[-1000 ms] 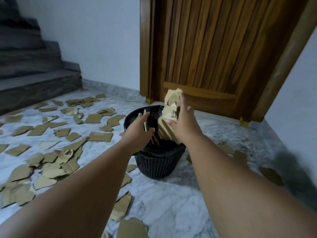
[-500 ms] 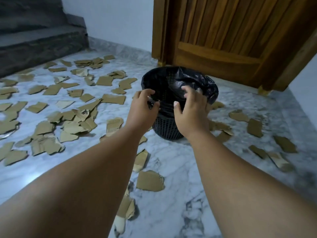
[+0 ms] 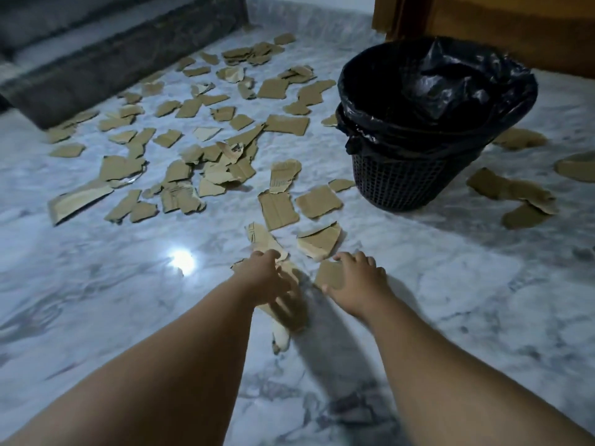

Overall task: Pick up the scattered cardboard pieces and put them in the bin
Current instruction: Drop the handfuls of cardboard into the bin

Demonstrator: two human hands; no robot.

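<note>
Currently, both forearms reach down to the marble floor (image 3: pixel 467 284), in front of the bin (image 3: pixel 396 185).

Left grip (image 3: pixel 264 278): positioned over a long torn strip (image 3: pixel 262 238). The fingers (image 3: pixel 285 309) are motion-blurred. Whether they grasp the strip cannot be told.

Right grip (image 3: pixel 357 281): released, fingers spread and lightly bent, resting on a small square piece (image 3: pixel 331 273), with the thumb at its near edge.

Cardboard pieces (image 3: pixel 193 156): scattered flat across the floor, most of them to the left of the bin, between it and a dark stone step (image 3: pixel 112 69). A few lie to the right of the bin. Several lie just beyond both grips.

Bin: black mesh basket, upright, fitted with a black plastic liner (image 3: pixel 450 75) folded over the rim. It stands near a wooden door (image 3: pixel 515 27).
</note>
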